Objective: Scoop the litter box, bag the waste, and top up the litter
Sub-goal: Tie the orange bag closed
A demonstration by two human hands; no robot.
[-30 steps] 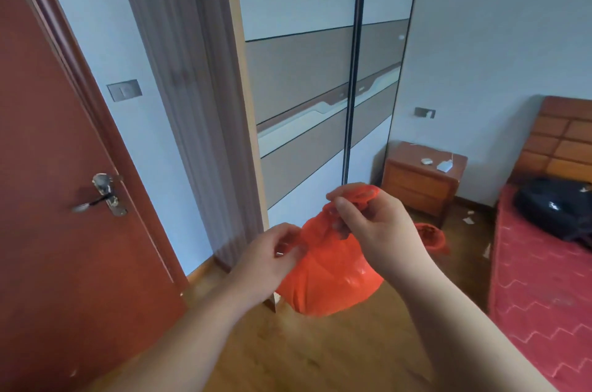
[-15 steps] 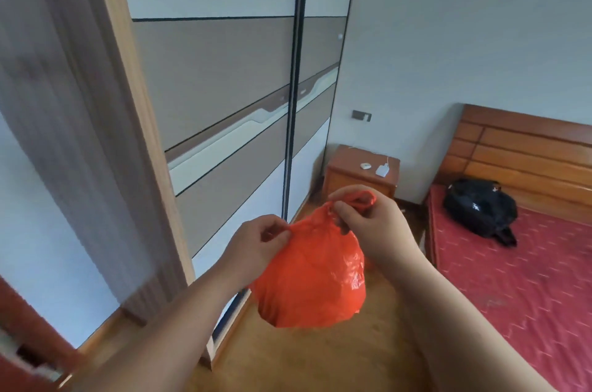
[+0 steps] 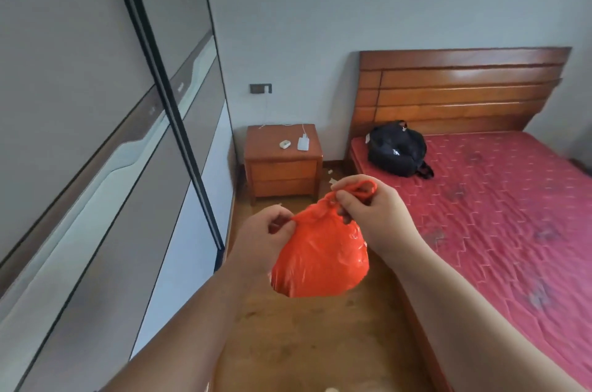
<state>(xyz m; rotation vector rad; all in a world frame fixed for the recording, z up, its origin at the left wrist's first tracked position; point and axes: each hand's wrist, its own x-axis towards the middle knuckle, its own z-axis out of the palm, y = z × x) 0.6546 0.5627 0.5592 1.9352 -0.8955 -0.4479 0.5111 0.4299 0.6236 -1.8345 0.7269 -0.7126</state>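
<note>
While knotting the bag shut, seemingly against spills, pinched one handle in the left hand, gripped the other loop in the right hand.

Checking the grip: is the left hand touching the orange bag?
Touching. In the head view, the left hand pinches a twisted handle of the orange bag.

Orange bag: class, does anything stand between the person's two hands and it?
Nothing visible does. The left hand pinches the gathered neck of the orange bag, and the right hand grips its handle loop; both touch it directly.
</note>
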